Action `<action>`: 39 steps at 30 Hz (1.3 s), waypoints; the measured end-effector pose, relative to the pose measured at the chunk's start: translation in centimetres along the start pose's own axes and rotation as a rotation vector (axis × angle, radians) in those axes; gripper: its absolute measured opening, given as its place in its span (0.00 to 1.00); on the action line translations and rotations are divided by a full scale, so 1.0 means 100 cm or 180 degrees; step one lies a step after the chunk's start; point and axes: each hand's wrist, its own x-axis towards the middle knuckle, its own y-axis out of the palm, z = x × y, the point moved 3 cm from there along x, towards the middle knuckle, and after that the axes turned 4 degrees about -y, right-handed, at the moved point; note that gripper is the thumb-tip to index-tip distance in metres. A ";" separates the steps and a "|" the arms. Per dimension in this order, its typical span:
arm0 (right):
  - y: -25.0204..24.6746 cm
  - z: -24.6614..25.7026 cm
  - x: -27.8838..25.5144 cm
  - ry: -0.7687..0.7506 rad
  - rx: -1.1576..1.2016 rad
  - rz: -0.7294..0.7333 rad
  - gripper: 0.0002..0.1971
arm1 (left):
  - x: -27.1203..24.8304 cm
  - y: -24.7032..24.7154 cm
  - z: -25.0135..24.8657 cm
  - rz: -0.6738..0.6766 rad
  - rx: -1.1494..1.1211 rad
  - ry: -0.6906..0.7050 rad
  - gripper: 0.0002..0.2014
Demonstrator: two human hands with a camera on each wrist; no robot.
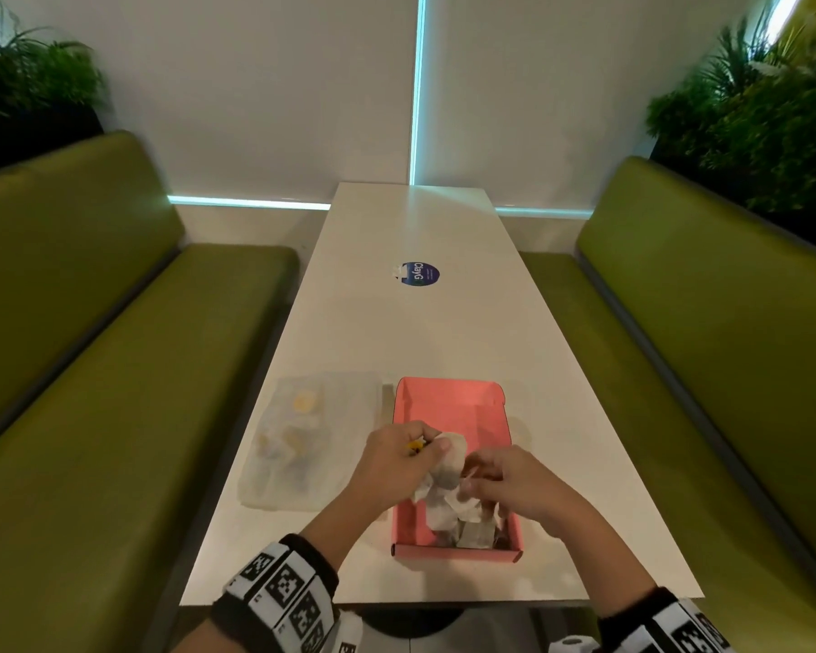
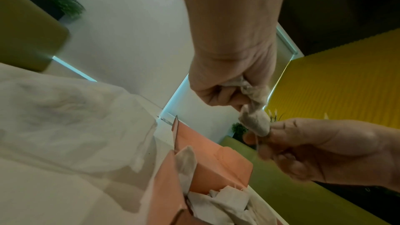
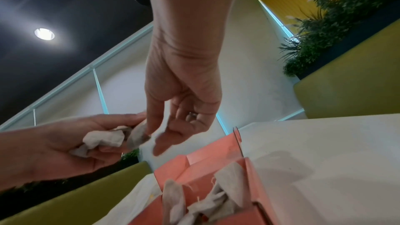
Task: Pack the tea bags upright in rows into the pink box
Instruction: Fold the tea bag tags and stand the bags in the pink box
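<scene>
left grip (image 1: 396, 459): fingers curled round a bunch of tea bags (image 1: 448, 459), held just above the pink box (image 1: 448, 388). right grip (image 1: 505, 478): fingertips pinch the bunch's lower end. step: likely teasing one bag free. next: a gentle, steady pull, without tearing paper or string.
</scene>
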 end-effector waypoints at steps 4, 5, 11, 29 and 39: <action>0.000 -0.002 0.001 0.0088 0.0175 -0.0206 0.07 | 0.000 -0.008 0.006 -0.0157 0.0142 -0.0053 0.09; -0.002 -0.001 0.001 0.0067 0.0254 -0.0286 0.08 | 0.000 -0.009 0.007 -0.0190 0.0179 -0.0058 0.11; -0.008 0.007 0.001 -0.0196 0.0738 -0.0651 0.03 | -0.001 -0.011 0.009 -0.0180 -0.0096 -0.0120 0.08; -0.018 0.007 0.011 -0.0166 0.1568 -0.0869 0.12 | -0.005 -0.022 0.010 0.0058 -0.0469 -0.0275 0.08; 0.012 0.031 -0.009 -0.0503 0.1096 0.0244 0.10 | 0.003 -0.016 0.010 -0.0288 -0.0074 -0.0278 0.10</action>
